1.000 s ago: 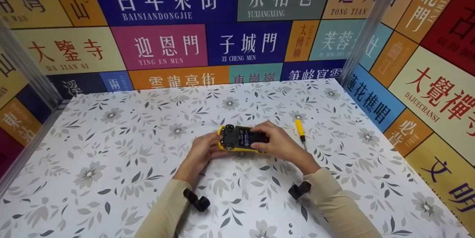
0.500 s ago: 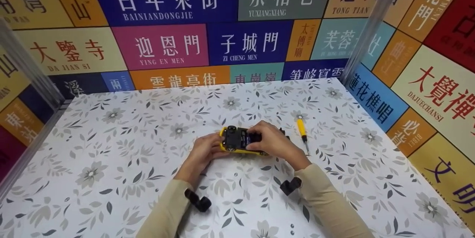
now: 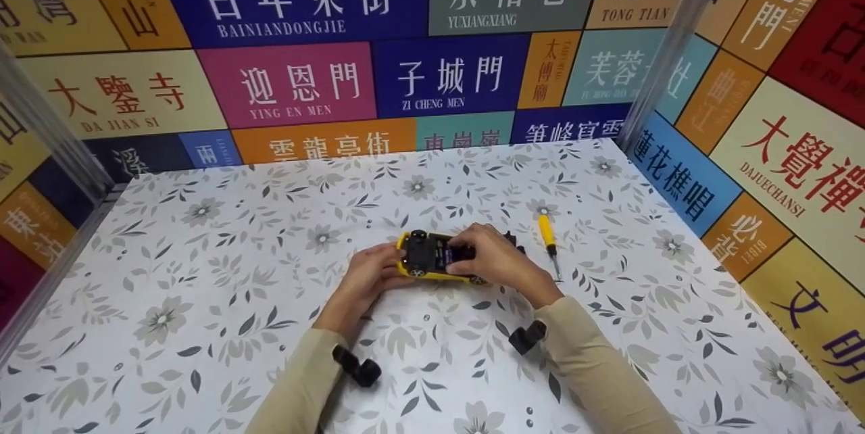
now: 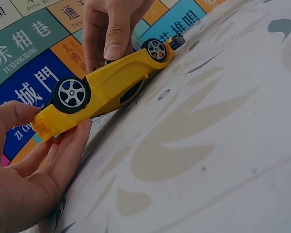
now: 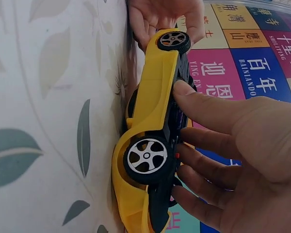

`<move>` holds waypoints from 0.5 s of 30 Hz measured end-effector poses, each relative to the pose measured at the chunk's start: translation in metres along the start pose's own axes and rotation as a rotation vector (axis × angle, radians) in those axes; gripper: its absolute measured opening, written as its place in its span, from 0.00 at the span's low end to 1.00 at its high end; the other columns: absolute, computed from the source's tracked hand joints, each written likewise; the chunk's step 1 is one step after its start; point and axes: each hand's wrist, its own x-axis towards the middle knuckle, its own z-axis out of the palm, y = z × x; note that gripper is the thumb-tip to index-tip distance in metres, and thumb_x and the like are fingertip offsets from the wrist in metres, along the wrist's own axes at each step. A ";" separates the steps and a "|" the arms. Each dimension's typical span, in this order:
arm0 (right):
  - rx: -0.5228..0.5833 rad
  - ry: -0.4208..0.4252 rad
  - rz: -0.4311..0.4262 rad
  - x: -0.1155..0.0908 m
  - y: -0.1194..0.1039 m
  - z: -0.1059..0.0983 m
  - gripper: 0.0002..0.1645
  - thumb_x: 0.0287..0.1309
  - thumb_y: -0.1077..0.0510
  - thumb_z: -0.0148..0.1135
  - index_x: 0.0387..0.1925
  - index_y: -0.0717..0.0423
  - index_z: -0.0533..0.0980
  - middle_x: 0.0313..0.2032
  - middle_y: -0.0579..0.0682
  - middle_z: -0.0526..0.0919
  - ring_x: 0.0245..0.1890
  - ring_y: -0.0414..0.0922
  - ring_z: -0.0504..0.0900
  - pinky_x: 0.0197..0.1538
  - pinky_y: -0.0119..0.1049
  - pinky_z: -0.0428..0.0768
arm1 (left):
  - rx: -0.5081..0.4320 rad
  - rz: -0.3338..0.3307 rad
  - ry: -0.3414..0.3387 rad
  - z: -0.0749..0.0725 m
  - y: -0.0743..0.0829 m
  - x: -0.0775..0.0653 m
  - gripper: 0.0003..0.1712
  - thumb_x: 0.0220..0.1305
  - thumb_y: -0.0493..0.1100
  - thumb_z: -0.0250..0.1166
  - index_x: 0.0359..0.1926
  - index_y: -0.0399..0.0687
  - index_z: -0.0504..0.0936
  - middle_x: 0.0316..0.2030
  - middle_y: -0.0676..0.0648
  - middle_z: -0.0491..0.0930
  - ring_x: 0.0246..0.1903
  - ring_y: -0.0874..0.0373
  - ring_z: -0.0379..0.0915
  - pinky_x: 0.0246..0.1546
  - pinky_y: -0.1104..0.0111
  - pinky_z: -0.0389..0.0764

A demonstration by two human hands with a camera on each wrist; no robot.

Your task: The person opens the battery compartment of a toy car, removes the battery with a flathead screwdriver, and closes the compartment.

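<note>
A yellow toy car (image 3: pixel 424 259) lies upside down on the table, its black underside and wheels facing up. My left hand (image 3: pixel 368 278) holds its left end, thumb on one side and fingers beneath, as the left wrist view shows. My right hand (image 3: pixel 497 257) is over the right half of the underside, its thumb and fingers bent onto the dark chassis. In the right wrist view the thumb (image 5: pixel 184 89) touches the chassis edge near the middle. What lies between these fingers is hidden. A small dark part (image 4: pixel 177 41) shows at the car's far end.
A screwdriver (image 3: pixel 547 238) with a yellow handle lies right of the car, its shaft toward me. White cloth (image 3: pixel 270 326) with grey flowers and leaves covers the table. Panels with printed signs (image 3: pixel 311 1) stand behind and at the sides. Black wrist cameras (image 3: pixel 527 337) sit at both sleeves.
My right hand has shifted left along the underside, from the right end toward the middle, uncovering dark parts at the right end. My left hand keeps its hold, and the car stays about where it was.
</note>
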 end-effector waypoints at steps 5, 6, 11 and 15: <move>-0.012 -0.014 -0.021 -0.001 0.002 0.000 0.27 0.62 0.49 0.68 0.60 0.54 0.79 0.57 0.55 0.79 0.60 0.52 0.73 0.66 0.53 0.75 | -0.009 0.002 -0.001 0.000 0.000 0.000 0.22 0.65 0.32 0.58 0.59 0.26 0.74 0.36 0.40 0.84 0.27 0.56 0.83 0.38 0.59 0.90; -0.010 -0.014 -0.028 -0.001 0.003 0.000 0.26 0.62 0.50 0.68 0.60 0.54 0.79 0.57 0.55 0.79 0.60 0.52 0.73 0.66 0.53 0.74 | -0.008 0.001 -0.002 0.000 0.000 0.000 0.23 0.65 0.31 0.58 0.59 0.26 0.73 0.36 0.39 0.85 0.27 0.56 0.83 0.38 0.59 0.90; -0.023 -0.020 -0.051 -0.002 0.005 0.001 0.25 0.64 0.49 0.66 0.60 0.55 0.78 0.57 0.56 0.79 0.60 0.53 0.73 0.66 0.53 0.74 | 0.001 -0.004 0.000 0.000 -0.001 0.000 0.23 0.64 0.31 0.58 0.59 0.27 0.74 0.37 0.39 0.84 0.28 0.55 0.84 0.38 0.59 0.90; -0.035 -0.013 -0.045 -0.002 0.004 0.002 0.27 0.62 0.48 0.68 0.59 0.55 0.79 0.56 0.55 0.79 0.59 0.53 0.73 0.65 0.53 0.75 | 0.003 0.002 -0.011 0.000 -0.001 -0.001 0.22 0.64 0.31 0.59 0.58 0.27 0.74 0.35 0.41 0.85 0.27 0.56 0.84 0.38 0.60 0.90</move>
